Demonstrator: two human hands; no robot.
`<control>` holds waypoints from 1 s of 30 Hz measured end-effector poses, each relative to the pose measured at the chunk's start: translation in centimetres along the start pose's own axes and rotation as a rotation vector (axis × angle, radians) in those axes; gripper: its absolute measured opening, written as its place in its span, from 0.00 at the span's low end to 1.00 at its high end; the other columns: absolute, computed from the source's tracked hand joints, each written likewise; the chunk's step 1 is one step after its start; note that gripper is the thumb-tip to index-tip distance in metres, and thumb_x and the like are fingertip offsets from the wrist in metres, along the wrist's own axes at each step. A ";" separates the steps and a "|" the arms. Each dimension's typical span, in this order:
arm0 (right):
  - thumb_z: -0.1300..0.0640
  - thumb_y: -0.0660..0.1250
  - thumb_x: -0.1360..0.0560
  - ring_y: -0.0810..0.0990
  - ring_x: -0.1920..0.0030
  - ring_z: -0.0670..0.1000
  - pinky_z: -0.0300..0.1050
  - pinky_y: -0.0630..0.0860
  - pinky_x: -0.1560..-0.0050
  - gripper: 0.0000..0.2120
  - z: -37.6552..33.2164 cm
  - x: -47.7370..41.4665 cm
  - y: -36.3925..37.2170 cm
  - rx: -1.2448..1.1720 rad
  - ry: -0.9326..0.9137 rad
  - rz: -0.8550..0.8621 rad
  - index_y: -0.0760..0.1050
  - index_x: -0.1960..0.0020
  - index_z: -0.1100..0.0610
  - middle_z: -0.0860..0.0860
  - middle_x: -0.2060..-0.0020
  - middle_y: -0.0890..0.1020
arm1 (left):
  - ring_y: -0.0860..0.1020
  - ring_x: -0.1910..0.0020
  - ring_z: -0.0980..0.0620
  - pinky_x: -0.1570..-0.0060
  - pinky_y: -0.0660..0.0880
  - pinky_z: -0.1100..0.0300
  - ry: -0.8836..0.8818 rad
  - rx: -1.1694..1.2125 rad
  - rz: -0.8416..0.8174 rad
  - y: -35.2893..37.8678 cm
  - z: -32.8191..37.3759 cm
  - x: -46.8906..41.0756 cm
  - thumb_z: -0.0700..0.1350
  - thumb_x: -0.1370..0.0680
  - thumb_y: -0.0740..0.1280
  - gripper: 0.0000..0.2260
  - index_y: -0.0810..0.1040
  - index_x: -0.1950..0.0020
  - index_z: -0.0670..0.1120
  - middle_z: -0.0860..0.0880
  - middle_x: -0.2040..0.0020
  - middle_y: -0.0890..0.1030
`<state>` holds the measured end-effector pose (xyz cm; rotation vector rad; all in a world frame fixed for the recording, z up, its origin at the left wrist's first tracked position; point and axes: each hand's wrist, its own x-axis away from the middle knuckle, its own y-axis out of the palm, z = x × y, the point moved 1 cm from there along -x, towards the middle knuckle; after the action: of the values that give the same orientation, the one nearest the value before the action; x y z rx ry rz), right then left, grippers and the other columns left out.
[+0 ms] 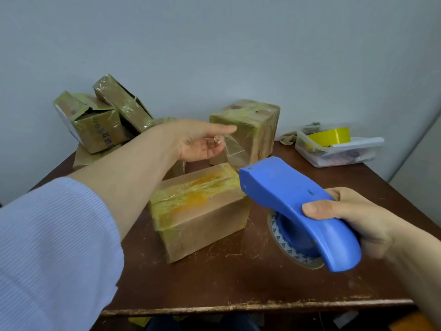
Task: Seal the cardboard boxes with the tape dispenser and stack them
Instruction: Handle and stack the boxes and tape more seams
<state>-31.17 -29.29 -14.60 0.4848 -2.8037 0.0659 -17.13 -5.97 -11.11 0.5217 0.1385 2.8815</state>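
My right hand grips the rear of a blue tape dispenser, held above the table at the right. A strip of clear tape runs from its nose up to my left hand, which pinches the tape's free end between thumb and fingers. Below the strip lies a cardboard box with yellowed tape along its top seam. Behind it stands a taller taped box. At the back left, two more taped boxes, one and another, lean in a loose pile.
The brown wooden table has a worn front edge. A clear plastic tub holding a yellow tape roll sits at the back right. A pale wall stands close behind the table.
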 end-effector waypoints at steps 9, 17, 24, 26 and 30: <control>0.48 0.84 0.66 0.81 0.71 0.56 0.44 0.77 0.71 0.32 -0.3 -0.8 0.3 0.036 0.018 -0.015 0.83 0.66 0.60 0.60 0.67 0.83 | 0.75 0.69 0.53 0.72 0.76 0.67 0.202 -0.114 0.253 0.1 -1.3 -2.9 0.32 0.27 0.70 0.05 0.76 0.60 0.39 0.45 0.63 0.78; 0.48 0.84 0.65 0.82 0.68 0.56 0.45 0.78 0.68 0.33 1.0 -1.4 0.0 -0.012 0.051 -0.001 0.83 0.63 0.61 0.62 0.63 0.84 | 0.75 0.72 0.50 0.52 0.79 0.52 0.237 -0.270 0.320 0.7 -3.1 -5.3 0.32 0.30 0.74 0.09 0.77 0.53 0.36 0.42 0.64 0.78; 0.47 0.84 0.65 0.83 0.68 0.56 0.44 0.78 0.68 0.33 1.4 -2.6 -0.1 -0.025 0.055 -0.027 0.84 0.63 0.60 0.61 0.63 0.84 | 0.74 0.72 0.51 0.58 0.79 0.57 0.238 -0.292 0.352 -0.3 -3.6 -5.8 0.33 0.30 0.74 0.11 0.78 0.49 0.36 0.44 0.63 0.78; 0.47 0.84 0.66 0.82 0.68 0.55 0.44 0.78 0.69 0.33 1.4 -2.9 -0.2 -0.025 0.052 -0.022 0.83 0.64 0.60 0.61 0.64 0.84 | 0.76 0.71 0.50 0.59 0.79 0.57 0.246 -0.323 0.359 -0.6 -3.9 -6.0 0.33 0.30 0.74 0.11 0.79 0.50 0.37 0.43 0.62 0.79; 0.47 0.83 0.66 0.82 0.68 0.55 0.44 0.78 0.69 0.33 1.6 -3.2 -0.4 -0.027 0.052 -0.030 0.83 0.64 0.60 0.60 0.64 0.84 | 0.82 0.61 0.46 0.56 0.79 0.57 0.227 -0.411 0.360 -0.9 -4.4 -6.5 0.35 0.33 0.77 0.10 0.81 0.54 0.41 0.42 0.57 0.82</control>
<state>-28.64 -28.79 -17.03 0.5111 -2.7417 0.0337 -12.61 -6.82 -17.54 0.1516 -0.5572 3.1745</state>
